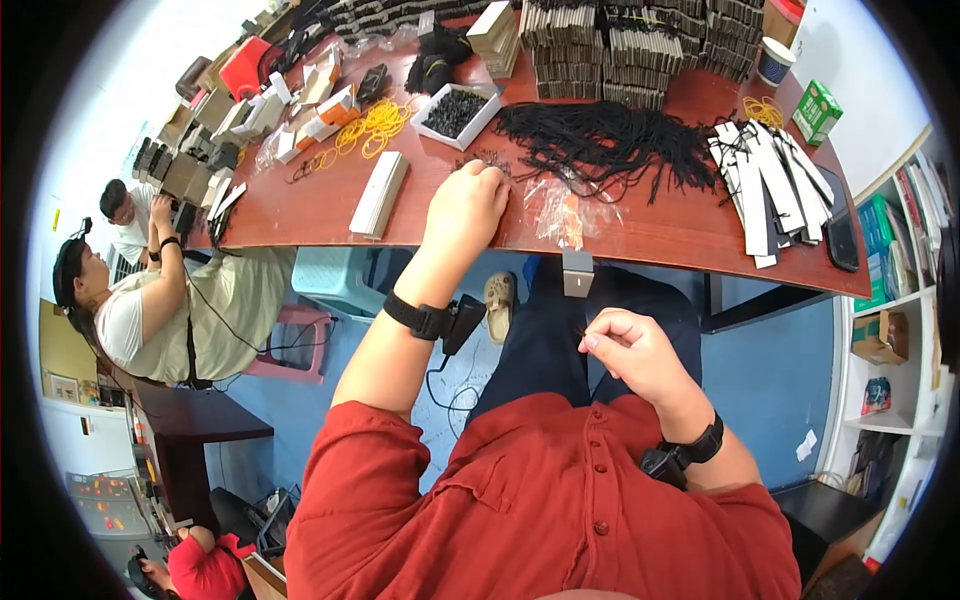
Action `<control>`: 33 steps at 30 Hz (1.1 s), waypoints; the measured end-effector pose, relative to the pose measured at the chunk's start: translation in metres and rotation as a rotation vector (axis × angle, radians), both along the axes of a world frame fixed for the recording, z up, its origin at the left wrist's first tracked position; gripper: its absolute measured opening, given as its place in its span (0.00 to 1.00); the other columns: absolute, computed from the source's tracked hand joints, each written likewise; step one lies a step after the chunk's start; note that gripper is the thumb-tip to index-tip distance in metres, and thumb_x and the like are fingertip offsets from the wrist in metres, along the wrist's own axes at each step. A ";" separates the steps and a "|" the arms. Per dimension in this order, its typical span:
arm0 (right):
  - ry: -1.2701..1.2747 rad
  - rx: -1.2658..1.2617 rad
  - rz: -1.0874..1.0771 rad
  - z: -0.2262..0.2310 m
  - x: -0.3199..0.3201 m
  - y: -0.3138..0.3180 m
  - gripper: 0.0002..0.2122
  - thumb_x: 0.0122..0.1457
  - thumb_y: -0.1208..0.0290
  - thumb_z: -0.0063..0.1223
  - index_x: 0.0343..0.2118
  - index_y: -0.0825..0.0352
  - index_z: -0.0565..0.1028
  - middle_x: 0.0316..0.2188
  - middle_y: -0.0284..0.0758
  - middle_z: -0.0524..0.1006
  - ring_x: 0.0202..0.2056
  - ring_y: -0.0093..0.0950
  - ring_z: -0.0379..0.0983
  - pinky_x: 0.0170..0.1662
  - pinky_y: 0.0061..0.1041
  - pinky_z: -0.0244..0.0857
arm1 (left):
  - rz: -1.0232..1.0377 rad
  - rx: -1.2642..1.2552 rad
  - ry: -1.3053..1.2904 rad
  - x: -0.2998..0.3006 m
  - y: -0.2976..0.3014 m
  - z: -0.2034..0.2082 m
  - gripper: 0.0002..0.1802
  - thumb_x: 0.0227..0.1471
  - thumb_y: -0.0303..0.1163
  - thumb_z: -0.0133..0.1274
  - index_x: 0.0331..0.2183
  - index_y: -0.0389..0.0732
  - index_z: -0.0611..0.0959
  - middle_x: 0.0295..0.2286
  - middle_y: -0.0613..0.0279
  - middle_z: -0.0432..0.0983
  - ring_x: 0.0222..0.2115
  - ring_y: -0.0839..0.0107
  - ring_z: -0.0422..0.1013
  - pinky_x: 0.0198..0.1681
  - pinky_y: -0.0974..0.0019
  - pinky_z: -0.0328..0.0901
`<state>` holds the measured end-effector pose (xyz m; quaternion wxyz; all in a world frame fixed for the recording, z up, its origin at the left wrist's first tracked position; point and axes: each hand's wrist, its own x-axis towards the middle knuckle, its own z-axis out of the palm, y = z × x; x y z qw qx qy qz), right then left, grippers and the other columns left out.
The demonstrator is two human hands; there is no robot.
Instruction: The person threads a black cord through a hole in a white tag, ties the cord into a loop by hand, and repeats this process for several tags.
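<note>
Reaching onto the table [640, 240], my left hand [466, 208] rests curled over small black pins [487, 160]. My right hand [628, 350] pinches a black string [581, 334] above my lap.

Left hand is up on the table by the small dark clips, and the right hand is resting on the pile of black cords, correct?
Not quite. The head view shows the right hand off the table, held over the lap, apart from the black cords. The left hand is on the table as you say.
</note>
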<state>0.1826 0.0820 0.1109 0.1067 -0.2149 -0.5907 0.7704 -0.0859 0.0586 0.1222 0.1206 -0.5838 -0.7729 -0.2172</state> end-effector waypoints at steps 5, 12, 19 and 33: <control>0.046 0.005 -0.029 0.001 0.006 0.000 0.05 0.56 0.73 0.48 0.27 0.69 0.73 0.23 0.24 0.70 0.23 0.10 0.60 0.25 0.12 0.55 | -0.010 0.147 -0.025 -0.006 -0.001 0.007 0.09 0.45 0.29 0.52 0.32 0.39 0.77 0.30 0.52 0.72 0.33 0.53 0.69 0.38 0.58 0.64; 0.728 0.392 0.017 0.117 -0.018 -0.023 0.05 0.45 0.75 0.51 0.17 0.69 0.69 0.19 0.37 0.68 0.22 0.33 0.67 0.27 0.30 0.61 | 0.045 0.048 0.072 -0.049 -0.004 -0.010 0.07 0.45 0.31 0.52 0.28 0.38 0.80 0.28 0.53 0.74 0.33 0.56 0.70 0.38 0.59 0.64; 0.665 0.375 -0.149 0.125 0.002 -0.007 0.04 0.48 0.76 0.47 0.20 0.70 0.69 0.23 0.34 0.69 0.21 0.23 0.64 0.25 0.17 0.59 | 0.037 0.171 0.155 -0.040 0.009 -0.003 0.08 0.47 0.31 0.49 0.29 0.42 0.82 0.28 0.56 0.76 0.31 0.58 0.72 0.36 0.61 0.66; 0.298 0.399 -0.342 0.014 -0.022 -0.006 0.04 0.53 0.79 0.49 0.23 0.69 0.73 0.23 0.25 0.66 0.21 0.11 0.58 0.23 0.12 0.51 | -0.224 0.379 -1.227 0.092 -0.062 0.013 0.10 0.47 0.16 0.52 0.29 0.37 0.67 0.29 0.52 0.75 0.32 0.72 0.73 0.36 0.72 0.68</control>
